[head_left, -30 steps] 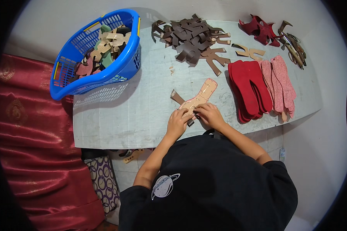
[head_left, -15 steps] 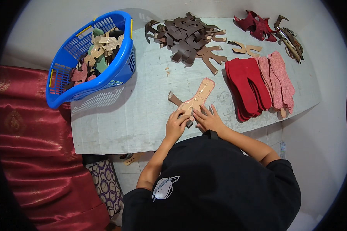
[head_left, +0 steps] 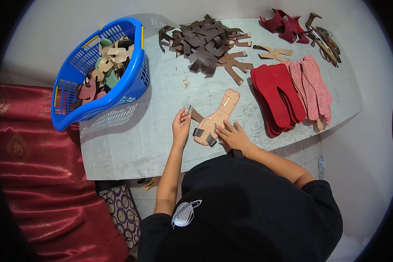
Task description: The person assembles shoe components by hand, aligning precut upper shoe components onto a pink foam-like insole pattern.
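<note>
A tan sandal insole (head_left: pixel 218 118) with a pink edge lies underside up on the table in front of me, glossy patches along its middle. Two brown strap ends (head_left: pixel 198 132) are folded onto its wide near part, and a third strap end (head_left: pixel 197 115) sticks out from its left side. My left hand (head_left: pixel 181 125) pinches the tip of that third strap end between thumb and fingers. Flat on the right side of the insole rests my right hand (head_left: pixel 235 136), fingers spread. What lies under its palm is hidden.
Red soles (head_left: pixel 275 98) and pink speckled insoles (head_left: pixel 312 89) lie stacked to the right. Dark brown straps (head_left: pixel 212 41) are heaped at the back. A blue basket (head_left: pixel 140 65) of strap pieces stands at the left. Tools (head_left: pixel 326 46) and red uppers (head_left: pixel 284 26) lie at the far right.
My left hand has moved left and up, off the insole's near part to the strap end at its side. A folded strap end now shows where it was. My right hand stays on the insole.
</note>
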The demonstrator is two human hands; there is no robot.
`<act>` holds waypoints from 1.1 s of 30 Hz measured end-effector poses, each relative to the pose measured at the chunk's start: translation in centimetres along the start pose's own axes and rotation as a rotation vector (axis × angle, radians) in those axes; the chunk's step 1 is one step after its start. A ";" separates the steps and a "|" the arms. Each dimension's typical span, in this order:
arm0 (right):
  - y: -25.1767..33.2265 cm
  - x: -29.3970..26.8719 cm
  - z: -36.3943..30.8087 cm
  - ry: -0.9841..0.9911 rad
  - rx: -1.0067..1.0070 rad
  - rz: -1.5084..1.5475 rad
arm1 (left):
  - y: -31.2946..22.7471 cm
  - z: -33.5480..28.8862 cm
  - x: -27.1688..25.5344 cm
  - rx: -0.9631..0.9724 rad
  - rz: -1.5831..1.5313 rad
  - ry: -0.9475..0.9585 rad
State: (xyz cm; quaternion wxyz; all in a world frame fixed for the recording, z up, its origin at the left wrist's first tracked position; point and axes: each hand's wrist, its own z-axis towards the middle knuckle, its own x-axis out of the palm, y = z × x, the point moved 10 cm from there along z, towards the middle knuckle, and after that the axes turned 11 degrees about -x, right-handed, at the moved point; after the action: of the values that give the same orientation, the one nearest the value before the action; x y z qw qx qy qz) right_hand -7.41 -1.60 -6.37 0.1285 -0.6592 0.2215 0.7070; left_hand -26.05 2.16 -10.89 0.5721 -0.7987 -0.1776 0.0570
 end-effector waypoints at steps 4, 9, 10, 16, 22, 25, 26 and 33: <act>-0.2 -0.1 -0.1 -0.002 0.009 0.019 | -4.9 -2.2 3.1 0.271 0.388 0.083; -0.1 -0.1 0.0 0.030 0.016 0.058 | -7.3 -5.5 5.9 0.489 0.737 0.184; -0.2 -0.2 0.0 0.017 0.017 0.072 | -7.3 -5.7 6.0 0.487 0.738 0.185; -0.3 -0.1 0.0 -0.014 0.022 0.074 | -6.4 -8.4 8.6 0.718 1.080 0.217; -0.4 0.2 -0.1 -0.025 0.025 0.077 | -5.7 -8.8 9.2 0.737 1.167 0.160; -0.4 0.0 -0.1 -0.056 0.014 0.100 | -5.3 -9.0 9.1 0.747 1.238 0.120; -0.3 -0.1 -0.1 -0.060 0.011 0.109 | -5.2 -9.1 9.1 0.747 1.238 0.122; -0.3 -0.1 -0.1 -0.045 -0.004 0.075 | -5.0 -9.0 9.0 0.729 1.268 0.099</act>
State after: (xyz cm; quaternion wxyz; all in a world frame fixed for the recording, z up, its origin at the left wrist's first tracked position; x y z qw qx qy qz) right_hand -7.11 -1.35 -6.29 0.1054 -0.6345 0.2418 0.7265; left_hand -16.08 -1.33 -2.13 0.6659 -0.5087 0.3751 0.3964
